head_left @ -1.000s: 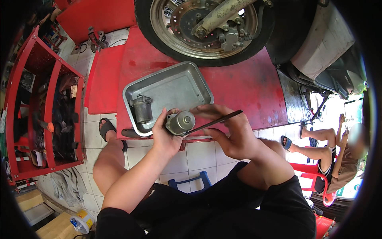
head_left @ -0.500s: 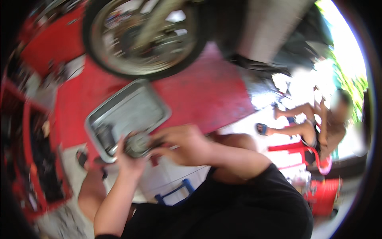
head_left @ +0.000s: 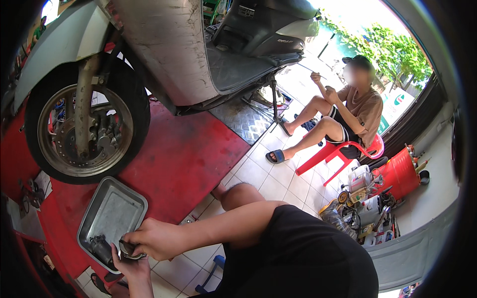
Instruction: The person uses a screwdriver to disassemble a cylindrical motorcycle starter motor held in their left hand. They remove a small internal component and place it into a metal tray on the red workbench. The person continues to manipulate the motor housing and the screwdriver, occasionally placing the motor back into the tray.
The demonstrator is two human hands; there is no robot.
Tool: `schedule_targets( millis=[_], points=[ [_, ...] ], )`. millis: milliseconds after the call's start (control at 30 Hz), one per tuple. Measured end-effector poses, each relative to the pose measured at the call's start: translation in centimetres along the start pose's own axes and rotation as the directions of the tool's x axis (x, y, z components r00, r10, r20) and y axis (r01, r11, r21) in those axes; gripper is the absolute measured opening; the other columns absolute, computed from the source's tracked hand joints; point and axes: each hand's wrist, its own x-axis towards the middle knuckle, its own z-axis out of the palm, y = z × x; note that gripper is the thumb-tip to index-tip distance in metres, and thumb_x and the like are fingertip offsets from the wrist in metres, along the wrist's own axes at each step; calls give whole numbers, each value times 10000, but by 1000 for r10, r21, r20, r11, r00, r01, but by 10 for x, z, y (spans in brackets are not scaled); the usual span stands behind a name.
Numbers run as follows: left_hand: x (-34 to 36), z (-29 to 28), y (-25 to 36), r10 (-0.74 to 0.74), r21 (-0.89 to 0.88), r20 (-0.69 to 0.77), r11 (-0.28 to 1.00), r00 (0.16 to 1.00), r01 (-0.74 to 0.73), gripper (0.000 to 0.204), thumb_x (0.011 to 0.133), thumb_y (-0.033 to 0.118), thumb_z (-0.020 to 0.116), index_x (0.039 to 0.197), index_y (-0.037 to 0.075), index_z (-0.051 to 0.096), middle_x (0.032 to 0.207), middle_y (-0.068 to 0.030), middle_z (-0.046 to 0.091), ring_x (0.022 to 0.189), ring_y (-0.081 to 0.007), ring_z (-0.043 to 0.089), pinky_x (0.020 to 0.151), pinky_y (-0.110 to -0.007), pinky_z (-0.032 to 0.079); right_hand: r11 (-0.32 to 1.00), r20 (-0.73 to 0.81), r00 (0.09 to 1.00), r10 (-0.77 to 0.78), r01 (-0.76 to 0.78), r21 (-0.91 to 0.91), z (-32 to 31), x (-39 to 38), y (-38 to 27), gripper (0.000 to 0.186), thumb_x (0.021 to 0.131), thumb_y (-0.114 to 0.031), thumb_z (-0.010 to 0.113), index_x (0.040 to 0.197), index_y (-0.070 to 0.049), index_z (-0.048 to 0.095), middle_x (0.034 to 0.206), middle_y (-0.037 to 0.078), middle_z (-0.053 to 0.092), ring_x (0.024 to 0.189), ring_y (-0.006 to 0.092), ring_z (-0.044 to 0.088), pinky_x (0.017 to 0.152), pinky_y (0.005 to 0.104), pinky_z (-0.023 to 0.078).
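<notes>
Over the near edge of a grey metal tray (head_left: 142,202), both my hands meet around a small rounded metal part (head_left: 127,248), dull grey. From below, my left hand (head_left: 133,268) cradles it with the thumb up along its side. My right hand (head_left: 158,241) has its fingers curled over the part from the right and hides much of it, so its exact kind cannot be made out. Beside my left thumb, a dark cylindrical part like a small motor (head_left: 102,248) lies in the tray.
The tray rests on a red platform (head_left: 184,154) under a scooter's front wheel (head_left: 139,124). To the right, another person (head_left: 365,107) sits on a red plastic chair (head_left: 318,158). A red drum (head_left: 403,171) and assorted tools and bottles stand by the wall. A blue stool (head_left: 212,273) is near me.
My view has swung to the right, so tray, wheel and hands now appear farther left and lower. My right hand has closed farther over the metal part; both hands still hold it.
</notes>
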Motion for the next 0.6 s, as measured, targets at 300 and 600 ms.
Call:
schedule_targets(
  millis=[300, 600],
  points=[
    [-10, 14, 5, -19, 25, -46, 999, 999, 20, 508, 941, 503, 491, 1250, 116, 601, 1283, -75, 601, 1224, -251, 543, 1071, -468, 388, 1000, -14, 1000, 20, -20, 4, 4, 1, 1, 213, 867, -3, 639, 1067, 37, 577, 637, 167, 606, 505, 314, 635, 459, 386, 487],
    [1, -4, 5, 19, 46, 43, 999, 999, -21, 451, 938, 492, 520, 1189, 129, 615, 1226, -65, 619, 1185, -245, 563, 1046, -456, 407, 998, 83, 995, -55, 58, -35, 2, 0, 2, 205, 889, -29, 621, 1080, 24, 568, 751, 174, 642, 675, 371, 653, 573, 410, 503]
  ],
)
